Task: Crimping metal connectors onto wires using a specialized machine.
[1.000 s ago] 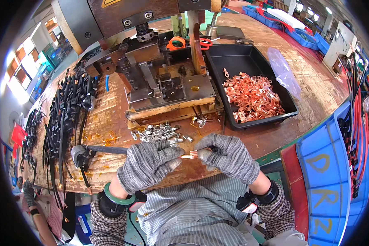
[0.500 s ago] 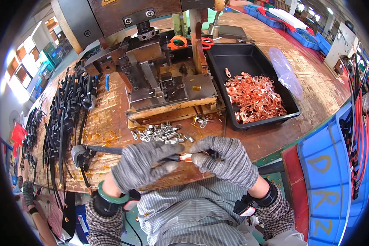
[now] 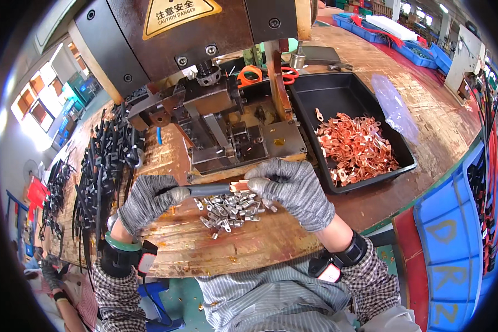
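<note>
My gloved left hand (image 3: 151,203) is closed round a short, thick black cable (image 3: 210,190), held level in front of the press. At the cable's right end a copper-coloured tip (image 3: 239,186) shows; whether it is bare strand or a fitted lug, I cannot make out. My gloved right hand (image 3: 294,193) pinches this copper end between thumb and fingers, which partly hide it. Below the cable lies a heap of silver cable lugs (image 3: 232,210) on the wooden table. Just beyond the hands stands the metal press (image 3: 221,141) with its die block.
A black tray (image 3: 337,91) with a pile of copper lugs (image 3: 357,146) stands right of the press. Many black cables (image 3: 108,160) lie at left. Scissors with orange handles (image 3: 250,74) are behind. A blue crate (image 3: 454,232) stands at right; another person's gloved hand (image 3: 51,274) shows lower left.
Both hands have moved up and forward toward the press, still on the cable. My left hand has shifted left along it, so more black cable shows. The silver lugs are now less covered.
</note>
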Demonstrator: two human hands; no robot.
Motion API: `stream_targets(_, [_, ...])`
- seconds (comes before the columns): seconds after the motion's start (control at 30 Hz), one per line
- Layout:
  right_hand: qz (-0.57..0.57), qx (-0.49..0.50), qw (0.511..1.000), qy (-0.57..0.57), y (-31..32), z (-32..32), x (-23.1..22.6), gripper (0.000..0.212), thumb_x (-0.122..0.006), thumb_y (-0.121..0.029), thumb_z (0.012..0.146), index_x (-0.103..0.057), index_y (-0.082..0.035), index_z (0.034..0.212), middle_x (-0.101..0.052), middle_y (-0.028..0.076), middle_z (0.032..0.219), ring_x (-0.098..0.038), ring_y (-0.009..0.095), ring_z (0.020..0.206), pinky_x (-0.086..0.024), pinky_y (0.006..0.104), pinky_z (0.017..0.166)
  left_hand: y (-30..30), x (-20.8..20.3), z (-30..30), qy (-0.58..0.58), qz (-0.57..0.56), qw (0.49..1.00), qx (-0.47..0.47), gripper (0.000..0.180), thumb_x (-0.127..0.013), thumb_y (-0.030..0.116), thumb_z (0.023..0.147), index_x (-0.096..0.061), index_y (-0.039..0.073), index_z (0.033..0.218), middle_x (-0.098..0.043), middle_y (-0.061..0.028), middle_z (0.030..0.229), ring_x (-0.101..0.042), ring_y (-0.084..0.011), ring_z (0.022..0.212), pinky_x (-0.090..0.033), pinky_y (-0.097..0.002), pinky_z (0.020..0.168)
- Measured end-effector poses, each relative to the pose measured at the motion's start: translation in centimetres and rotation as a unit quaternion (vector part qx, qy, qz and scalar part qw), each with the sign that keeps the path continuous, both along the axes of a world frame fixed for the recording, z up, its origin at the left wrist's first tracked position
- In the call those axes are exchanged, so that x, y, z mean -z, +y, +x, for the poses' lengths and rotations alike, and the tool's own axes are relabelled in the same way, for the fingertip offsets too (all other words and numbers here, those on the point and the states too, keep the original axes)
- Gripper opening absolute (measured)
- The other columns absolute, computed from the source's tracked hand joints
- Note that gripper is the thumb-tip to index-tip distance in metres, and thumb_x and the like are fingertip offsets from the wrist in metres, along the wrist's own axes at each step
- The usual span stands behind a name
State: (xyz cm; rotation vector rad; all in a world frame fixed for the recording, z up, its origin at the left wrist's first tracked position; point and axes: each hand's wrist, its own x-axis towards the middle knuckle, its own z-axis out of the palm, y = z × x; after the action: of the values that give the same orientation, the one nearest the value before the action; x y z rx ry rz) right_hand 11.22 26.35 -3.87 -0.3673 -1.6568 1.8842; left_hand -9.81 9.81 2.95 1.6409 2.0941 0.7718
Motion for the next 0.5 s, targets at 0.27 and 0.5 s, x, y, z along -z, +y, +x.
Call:
stream_targets(0.27, [-0.051,-0.081,0.995,0.01,3.4,-2.7,-0.2,0.019,-0.063,-0.007,0.081,-0.064,0.002,0.098,-0.065,0.007,0.081,-0.063,0.013,0.069,-0.054,0.0236,0.058,1.6,-0.3,-2.9,0.034,0.04,0.998,0.019,0.038,-0.063,0.034,0.081,-0.061,-0.001,0.067,-0.044,-0.0042,0.049,-0.037,-0.013,0.045,-0.032,-0.0301,0.044])
stream_targets(0.5, [-0.026,-0.109,0.993,0.023,5.2,-3.4,-1.2,0.021,-0.061,-0.007,0.082,-0.061,0.003,0.1,-0.064,0.011,0.089,-0.065,0.018,0.075,-0.057,0.0272,0.065,2.8,0.8,-5.2,0.015,0.008,1.0,0.025,0.023,-0.065,0.022,0.081,-0.064,-0.001,0.076,-0.05,-0.007,0.057,-0.042,-0.0122,0.053,-0.037,-0.0305,0.05])
